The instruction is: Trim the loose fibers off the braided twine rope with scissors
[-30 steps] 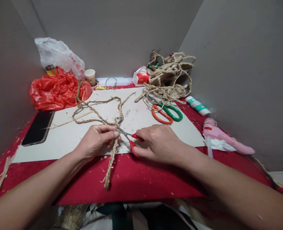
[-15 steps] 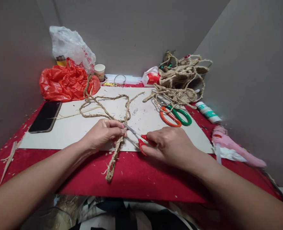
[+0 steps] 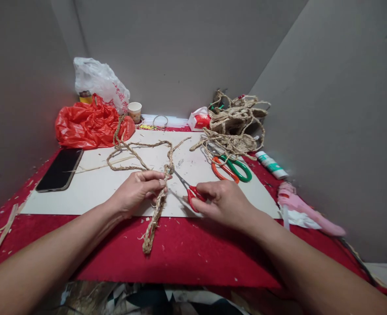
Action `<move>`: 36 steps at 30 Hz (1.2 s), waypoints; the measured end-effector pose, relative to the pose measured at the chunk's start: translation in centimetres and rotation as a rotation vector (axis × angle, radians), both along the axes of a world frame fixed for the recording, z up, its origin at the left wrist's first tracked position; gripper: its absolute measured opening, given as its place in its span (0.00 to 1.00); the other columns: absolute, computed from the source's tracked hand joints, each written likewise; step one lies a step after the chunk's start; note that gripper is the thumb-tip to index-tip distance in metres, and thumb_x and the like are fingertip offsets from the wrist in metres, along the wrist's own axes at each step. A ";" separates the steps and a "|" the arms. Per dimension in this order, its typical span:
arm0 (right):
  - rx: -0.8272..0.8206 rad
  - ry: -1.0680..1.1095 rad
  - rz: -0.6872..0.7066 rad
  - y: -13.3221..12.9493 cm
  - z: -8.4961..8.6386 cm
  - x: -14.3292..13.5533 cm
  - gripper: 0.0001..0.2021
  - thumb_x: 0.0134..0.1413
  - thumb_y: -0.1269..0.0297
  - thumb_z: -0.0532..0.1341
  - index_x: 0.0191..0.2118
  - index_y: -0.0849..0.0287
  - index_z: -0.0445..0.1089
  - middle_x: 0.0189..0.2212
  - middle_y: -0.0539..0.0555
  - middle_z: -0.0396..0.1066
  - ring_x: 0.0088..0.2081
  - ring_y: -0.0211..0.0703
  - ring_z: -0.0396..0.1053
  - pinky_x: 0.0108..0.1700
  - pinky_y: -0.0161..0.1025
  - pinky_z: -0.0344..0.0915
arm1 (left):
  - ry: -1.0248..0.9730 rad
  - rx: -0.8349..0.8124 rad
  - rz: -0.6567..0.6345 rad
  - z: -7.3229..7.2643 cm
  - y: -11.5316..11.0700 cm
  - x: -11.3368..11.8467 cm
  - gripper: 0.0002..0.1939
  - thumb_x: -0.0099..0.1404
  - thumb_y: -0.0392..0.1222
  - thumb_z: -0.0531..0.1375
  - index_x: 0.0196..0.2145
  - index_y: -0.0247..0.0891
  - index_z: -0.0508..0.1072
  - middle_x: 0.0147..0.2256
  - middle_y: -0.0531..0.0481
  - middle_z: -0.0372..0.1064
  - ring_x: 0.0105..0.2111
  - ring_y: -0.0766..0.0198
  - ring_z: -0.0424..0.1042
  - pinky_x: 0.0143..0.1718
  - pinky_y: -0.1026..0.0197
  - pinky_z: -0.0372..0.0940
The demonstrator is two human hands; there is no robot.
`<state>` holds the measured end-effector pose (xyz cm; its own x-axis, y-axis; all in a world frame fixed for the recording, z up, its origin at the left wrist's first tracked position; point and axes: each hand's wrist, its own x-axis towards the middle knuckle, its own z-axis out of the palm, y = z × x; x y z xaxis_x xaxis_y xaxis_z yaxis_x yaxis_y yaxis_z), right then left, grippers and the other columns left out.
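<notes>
Pinched in my left hand [image 3: 141,190] is a braided straw rope [image 3: 153,227], its thick folded end hanging toward me past the board's front edge. Beyond my fingers the thinner braid loops back over the white board [image 3: 91,203]. My right hand [image 3: 224,201] grips small red-handled scissors [image 3: 192,195], thumb and fingers at the handles. Their blades point up and left, with the tips against the rope near a knotted spot [image 3: 168,169]. Whether the tips are cutting into a strand is too small to tell.
A phone [image 3: 59,170] lies left, before a red plastic bag [image 3: 88,124] and a paper cup [image 3: 134,112]. Larger scissors with orange and green handles [image 3: 241,169] rest beside a woven straw heap [image 3: 235,120]. At right are a white-green roll [image 3: 272,165] and a pink glue gun [image 3: 306,210].
The scissor blades have closed somewhat and their tips now sit higher at the knot. The view has tilted and shifted slightly; my left hand keeps its hold on the rope.
</notes>
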<state>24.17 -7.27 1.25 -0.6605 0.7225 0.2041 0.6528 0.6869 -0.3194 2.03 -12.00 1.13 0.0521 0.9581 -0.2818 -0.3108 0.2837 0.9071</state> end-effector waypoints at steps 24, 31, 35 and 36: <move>0.201 -0.185 0.048 -0.5 -0.7 -0.7 0.14 0.54 0.59 0.58 0.22 0.60 0.68 0.18 0.53 0.70 0.20 0.36 0.59 0.28 0.36 0.42 | -0.046 -0.015 0.022 -0.2 0.0 0.1 0.12 0.45 0.37 0.72 0.28 0.31 0.76 0.22 0.49 0.73 0.20 0.71 0.67 0.24 0.67 0.60; 0.158 -0.159 0.055 -0.6 -0.8 -0.6 0.14 0.55 0.61 0.57 0.21 0.60 0.67 0.16 0.50 0.67 0.20 0.33 0.53 0.27 0.35 0.40 | -0.032 -0.012 0.025 -0.2 0.1 0.1 0.12 0.45 0.37 0.71 0.28 0.31 0.75 0.23 0.47 0.74 0.21 0.70 0.68 0.25 0.66 0.61; 0.087 -0.070 0.031 -0.4 -0.7 -0.6 0.14 0.53 0.62 0.57 0.19 0.60 0.65 0.15 0.48 0.62 0.19 0.32 0.50 0.26 0.34 0.41 | -0.023 0.005 0.025 -0.2 0.0 0.1 0.12 0.46 0.37 0.71 0.29 0.31 0.76 0.23 0.48 0.74 0.21 0.71 0.68 0.24 0.68 0.60; 0.063 -0.031 0.012 -0.3 -0.6 -0.6 0.15 0.53 0.61 0.56 0.19 0.60 0.64 0.14 0.48 0.60 0.19 0.32 0.50 0.26 0.34 0.42 | -0.026 0.011 0.026 -0.2 0.0 0.0 0.12 0.46 0.37 0.71 0.29 0.31 0.76 0.24 0.48 0.74 0.21 0.72 0.68 0.24 0.69 0.60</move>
<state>23.56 -7.61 0.67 -0.6758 0.7009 0.2281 0.6531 0.7129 -0.2555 2.07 -12.00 0.91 0.0343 0.9623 -0.2699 -0.3414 0.2651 0.9017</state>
